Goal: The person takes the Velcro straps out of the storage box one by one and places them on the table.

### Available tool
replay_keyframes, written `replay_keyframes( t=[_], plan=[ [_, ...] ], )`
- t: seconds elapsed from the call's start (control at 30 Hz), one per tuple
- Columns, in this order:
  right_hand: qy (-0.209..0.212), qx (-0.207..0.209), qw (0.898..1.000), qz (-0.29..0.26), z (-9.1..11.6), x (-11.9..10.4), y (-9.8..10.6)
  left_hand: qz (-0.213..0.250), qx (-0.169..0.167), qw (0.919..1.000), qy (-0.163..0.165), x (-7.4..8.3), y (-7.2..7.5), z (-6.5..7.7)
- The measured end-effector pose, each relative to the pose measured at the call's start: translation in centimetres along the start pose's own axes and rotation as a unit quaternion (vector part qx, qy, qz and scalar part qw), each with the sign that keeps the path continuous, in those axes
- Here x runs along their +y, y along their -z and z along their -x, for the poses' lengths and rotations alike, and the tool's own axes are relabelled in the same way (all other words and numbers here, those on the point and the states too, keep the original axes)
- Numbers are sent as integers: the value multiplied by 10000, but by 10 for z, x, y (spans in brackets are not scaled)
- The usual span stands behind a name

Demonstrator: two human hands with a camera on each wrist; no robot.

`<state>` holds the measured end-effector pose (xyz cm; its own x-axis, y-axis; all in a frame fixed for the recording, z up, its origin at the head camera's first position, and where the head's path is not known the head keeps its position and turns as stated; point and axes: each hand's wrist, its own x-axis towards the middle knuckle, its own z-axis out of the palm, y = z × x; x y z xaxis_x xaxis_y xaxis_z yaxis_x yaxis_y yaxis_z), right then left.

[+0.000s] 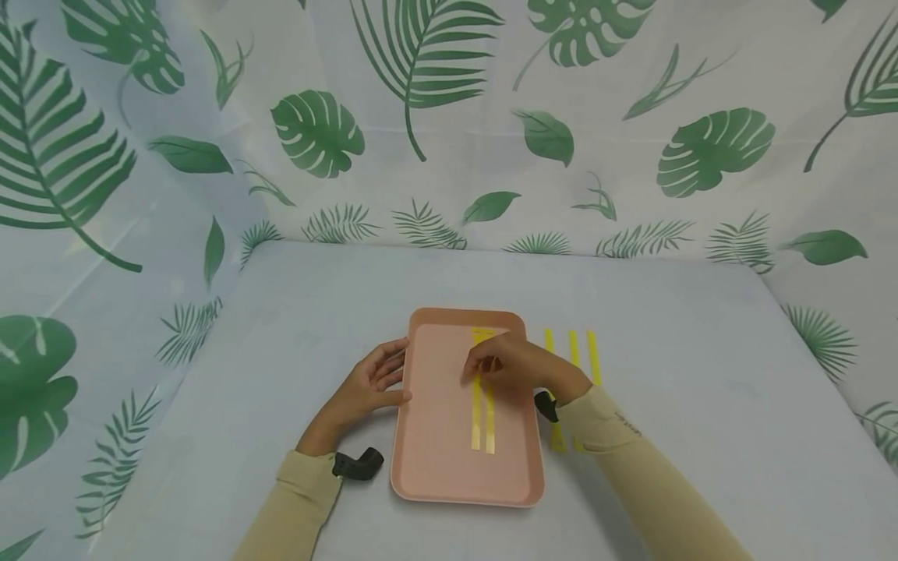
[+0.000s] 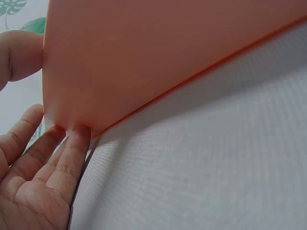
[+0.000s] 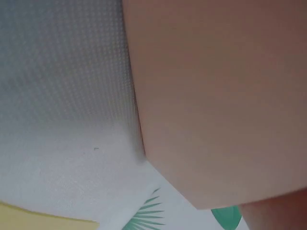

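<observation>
A pink tray [image 1: 435, 467] lies on the white-covered table with two narrow yellow strips [image 1: 475, 428] lengthwise in it. My left hand [image 1: 365, 389] is at the tray's left side, thumb at the rim. In the left wrist view, the fingers [image 2: 74, 158] rest fairly straight against the outer wall. Over the tray my right hand [image 1: 515, 362] reaches in from the right, fingers bent down by the strips and covering part of them. I cannot tell whether it pinches a strip. The right wrist view shows mostly the tray's outer wall [image 3: 216, 105].
Several more yellow strips [image 1: 593, 354] lie on the table to the right of the tray, partly under the right forearm. A white cloth with green leaves [image 1: 319, 132] hangs behind and along the sides. Each wrist carries a black camera mount [image 1: 358, 464].
</observation>
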<state>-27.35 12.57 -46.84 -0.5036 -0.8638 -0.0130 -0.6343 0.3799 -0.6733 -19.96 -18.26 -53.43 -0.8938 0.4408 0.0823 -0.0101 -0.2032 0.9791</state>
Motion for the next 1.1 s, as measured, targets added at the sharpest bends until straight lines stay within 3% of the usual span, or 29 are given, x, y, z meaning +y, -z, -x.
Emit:
replay_keyframes(
  t=[0.57, 1.1],
  plan=[
    [117, -85, 9996, 248, -7, 5, -7, -17, 4, 10000, 2, 0, 0, 0],
    [424, 557, 9972, -256, -1, 0, -1, 28, -2, 10000, -11, 0, 0, 0]
  ],
)
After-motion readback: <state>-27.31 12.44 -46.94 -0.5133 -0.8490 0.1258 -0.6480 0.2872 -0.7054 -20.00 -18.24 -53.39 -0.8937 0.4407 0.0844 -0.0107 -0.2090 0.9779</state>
